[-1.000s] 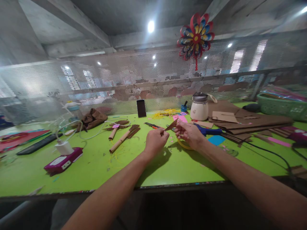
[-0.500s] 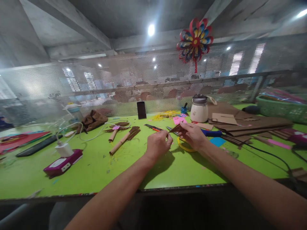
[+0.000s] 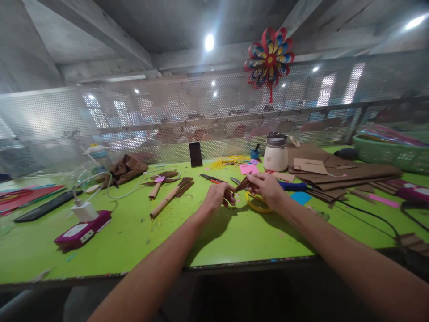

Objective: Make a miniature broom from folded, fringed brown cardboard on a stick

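Observation:
My right hand (image 3: 268,188) is closed on a piece of brown pleated paper (image 3: 242,184), pinching it between thumb and fingers above the table. Its narrow folds point toward my left hand (image 3: 217,197), which is just left of the paper with bent fingers slightly apart and nothing visible in them. Yellow-handled scissors (image 3: 257,206) lie under my right hand, partly hidden by it. Behind my left hand rests a utility knife (image 3: 210,179) with orange on it. Two rolled brown paper tubes with fringed or leaf-like ends, one of them a longer tube (image 3: 165,202), lie to the left.
On the right are a blue-handled tool (image 3: 292,185) with a black cord, stacked brown paper (image 3: 355,174) and a green basket (image 3: 392,154). A cream jug (image 3: 275,157) and a phone (image 3: 195,154) stand at the back. A purple power strip (image 3: 82,230) sits at left.
My left hand has drawn slightly back from the paper's tip, and its fingers have loosened. My right hand keeps hold of the pleated paper. The whole view has shifted a little.

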### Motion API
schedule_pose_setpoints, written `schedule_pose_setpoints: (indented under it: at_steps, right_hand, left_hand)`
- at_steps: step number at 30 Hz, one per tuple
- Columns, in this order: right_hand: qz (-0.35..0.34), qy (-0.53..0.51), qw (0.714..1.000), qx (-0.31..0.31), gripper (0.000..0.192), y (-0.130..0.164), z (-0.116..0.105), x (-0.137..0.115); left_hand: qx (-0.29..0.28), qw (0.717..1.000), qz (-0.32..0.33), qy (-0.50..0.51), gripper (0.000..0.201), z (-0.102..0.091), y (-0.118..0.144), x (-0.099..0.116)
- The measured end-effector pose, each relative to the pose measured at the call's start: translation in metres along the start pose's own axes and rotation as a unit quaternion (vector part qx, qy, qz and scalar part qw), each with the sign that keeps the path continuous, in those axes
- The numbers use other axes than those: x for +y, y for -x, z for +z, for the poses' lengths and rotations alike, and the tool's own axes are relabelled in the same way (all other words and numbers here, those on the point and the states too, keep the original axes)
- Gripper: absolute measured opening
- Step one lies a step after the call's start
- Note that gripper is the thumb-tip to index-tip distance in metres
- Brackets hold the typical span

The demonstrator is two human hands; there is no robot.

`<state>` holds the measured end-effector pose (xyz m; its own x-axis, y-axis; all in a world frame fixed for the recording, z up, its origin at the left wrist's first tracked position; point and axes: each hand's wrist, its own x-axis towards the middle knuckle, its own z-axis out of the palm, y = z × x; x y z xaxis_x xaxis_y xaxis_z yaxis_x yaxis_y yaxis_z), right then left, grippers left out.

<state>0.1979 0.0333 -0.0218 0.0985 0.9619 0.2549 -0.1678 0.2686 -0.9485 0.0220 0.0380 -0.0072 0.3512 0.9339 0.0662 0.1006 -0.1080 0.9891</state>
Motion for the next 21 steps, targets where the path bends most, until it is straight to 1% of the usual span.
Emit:
schedule_pose_setpoints:
  at_steps: [2, 5, 10, 13, 17, 19, 21]
  right_hand:
    - [0.0, 0.007, 1.0, -0.003, 0.035, 0.0, 0.0, 0.0]
    - [0.004, 0.012, 1.0, -0.005, 0.036, 0.0, 0.0, 0.0]
    - [0.005, 0.014, 1.0, -0.002, 0.036, 0.0, -0.001, 0.001]
    - [0.02, 0.009, 1.0, 0.0, 0.037, -0.001, -0.001, 0.001]
    - [0.052, 0.002, 0.998, 0.026, 0.035, 0.0, 0.001, 0.001]
    - [0.052, 0.018, 0.998, 0.027, 0.034, 0.001, 0.002, 0.003]
    - [0.037, 0.06, 0.997, 0.011, 0.036, 0.002, 0.004, 0.008]
  left_hand:
    - [-0.003, 1.0, -0.009, -0.013, 0.019, 0.001, -0.001, -0.001]
    - [-0.026, 0.999, 0.003, -0.038, 0.017, 0.0, -0.002, -0.004]
    - [-0.067, 0.997, 0.018, -0.014, 0.022, -0.002, -0.005, -0.01]
    - [-0.068, 0.998, 0.01, -0.003, 0.023, -0.003, -0.005, -0.01]
    - [-0.03, 1.0, 0.005, 0.003, 0.021, -0.009, -0.007, -0.005]
    - [0.012, 0.999, 0.009, -0.04, 0.021, -0.016, -0.008, -0.003]
    - [0.071, 0.99, 0.01, -0.123, 0.021, -0.024, -0.011, -0.003]
